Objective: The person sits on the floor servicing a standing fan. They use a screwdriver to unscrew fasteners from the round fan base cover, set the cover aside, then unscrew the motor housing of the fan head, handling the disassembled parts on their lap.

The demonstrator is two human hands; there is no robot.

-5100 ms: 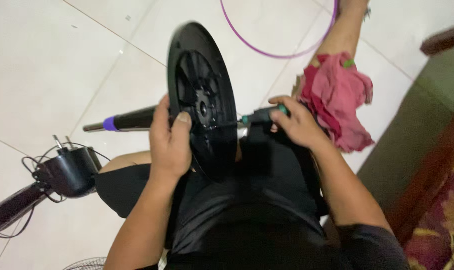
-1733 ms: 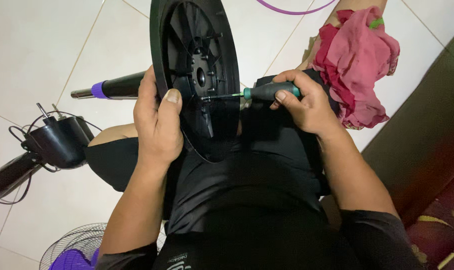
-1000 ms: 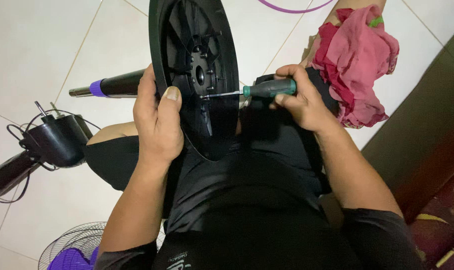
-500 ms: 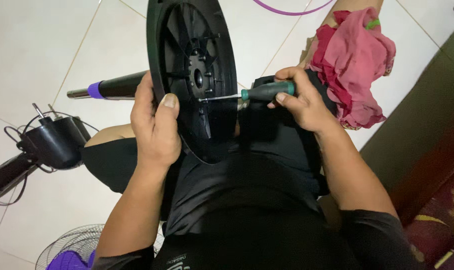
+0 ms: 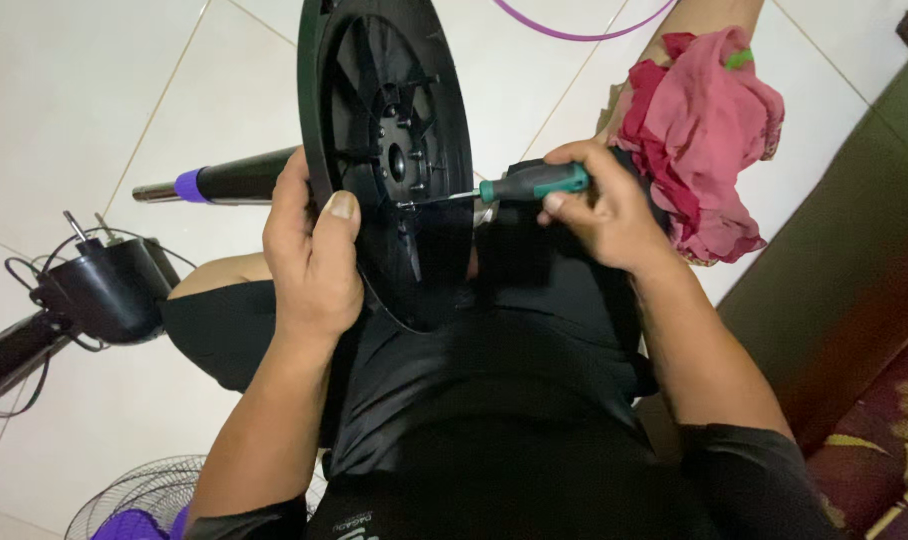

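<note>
A round black fan base [image 5: 414, 110] stands on edge on my lap, its ribbed underside facing right. My left hand [image 5: 314, 255] grips its near rim, thumb on the underside. My right hand [image 5: 604, 210] holds a screwdriver [image 5: 529, 184] with a green and black handle. Its metal tip touches a screw near the hub of the base. A black pole [image 5: 239, 180] with a purple ring and a silver end sticks out leftward behind the base.
A black fan motor housing [image 5: 109, 290] with wires lies on the white tiled floor at left. A wire fan grille [image 5: 134, 500] shows at bottom left. A pink-red cloth [image 5: 704, 140] lies by my right knee. A dark sofa edge [image 5: 844, 290] runs along the right.
The base and both hands have stayed nearly still over the last second. The screwdriver has kept its tip at the hub, and my view has shifted slightly.
</note>
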